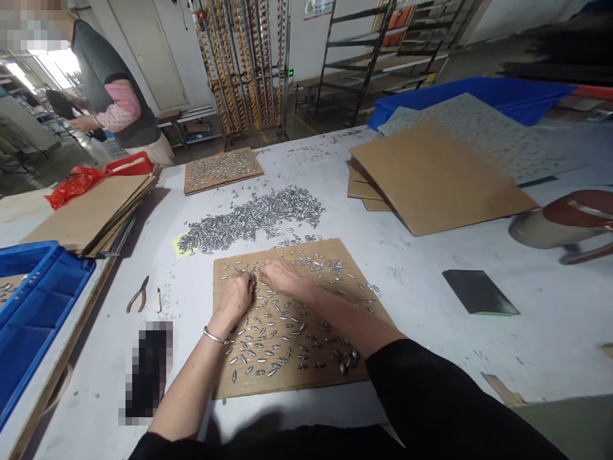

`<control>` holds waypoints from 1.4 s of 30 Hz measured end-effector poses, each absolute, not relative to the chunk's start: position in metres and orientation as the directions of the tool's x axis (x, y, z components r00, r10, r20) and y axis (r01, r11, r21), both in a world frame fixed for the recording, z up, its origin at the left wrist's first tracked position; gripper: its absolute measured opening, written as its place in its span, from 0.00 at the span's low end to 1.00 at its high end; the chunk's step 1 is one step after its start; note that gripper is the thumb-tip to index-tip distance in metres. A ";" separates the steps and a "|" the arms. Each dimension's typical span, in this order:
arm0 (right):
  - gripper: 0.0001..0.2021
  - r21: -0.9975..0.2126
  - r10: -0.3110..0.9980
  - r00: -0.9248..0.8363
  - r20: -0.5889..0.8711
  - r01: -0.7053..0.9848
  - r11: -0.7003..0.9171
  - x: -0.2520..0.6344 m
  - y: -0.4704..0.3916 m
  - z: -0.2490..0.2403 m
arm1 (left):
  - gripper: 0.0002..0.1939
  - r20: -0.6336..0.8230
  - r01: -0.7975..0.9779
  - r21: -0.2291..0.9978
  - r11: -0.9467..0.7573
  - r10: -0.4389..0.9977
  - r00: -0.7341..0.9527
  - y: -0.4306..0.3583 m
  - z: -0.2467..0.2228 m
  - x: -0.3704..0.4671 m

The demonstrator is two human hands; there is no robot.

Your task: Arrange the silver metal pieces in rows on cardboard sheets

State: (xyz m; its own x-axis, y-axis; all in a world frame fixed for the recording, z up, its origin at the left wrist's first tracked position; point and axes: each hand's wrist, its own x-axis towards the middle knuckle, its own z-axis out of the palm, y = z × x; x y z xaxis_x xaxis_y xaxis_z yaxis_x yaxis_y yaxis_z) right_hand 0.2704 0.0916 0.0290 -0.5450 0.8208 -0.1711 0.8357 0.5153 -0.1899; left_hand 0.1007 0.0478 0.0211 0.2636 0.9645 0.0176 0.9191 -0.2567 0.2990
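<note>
Both my hands are over a brown board [297, 382] strewn with small silver spindle-shaped metal pieces [261, 350]. My left hand [238, 295] is curled near the board's upper left, fingers pressed together. Close beside it on the right, my right hand [278, 275] is also closed, fingertips down toward the board. Whatever the fingers of either hand pinch is hidden or too small to make out. Some pieces stand in rough rows below the hands; a loose cluster [316, 262] lies right of my right hand. Larger dark metal pieces [345, 361] sit at the lower right of the board.
Beyond the board spreads a long heap of silver pieces [253, 217]. Pliers [138, 295] lie at left. A filled board [223, 169], stacked cardboard [440, 172], a mug [550, 220] and a dark block [480, 292] surround the work. A co-worker [112, 89] stands back left.
</note>
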 end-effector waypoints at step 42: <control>0.14 -0.197 0.790 -0.602 -0.115 0.793 0.576 0.306 0.068 0.007 | 0.14 -0.085 0.911 0.206 -0.357 0.921 0.380 0.048 0.009 0.135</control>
State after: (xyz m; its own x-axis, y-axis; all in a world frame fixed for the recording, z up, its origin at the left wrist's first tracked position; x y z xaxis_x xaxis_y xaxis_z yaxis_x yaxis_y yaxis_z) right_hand 0.3059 0.0680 0.0072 -0.6022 0.7900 -0.1148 0.7933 0.5761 -0.1966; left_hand 0.1353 0.0477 0.0088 0.3801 0.9211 -0.0845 0.9110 -0.3571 0.2062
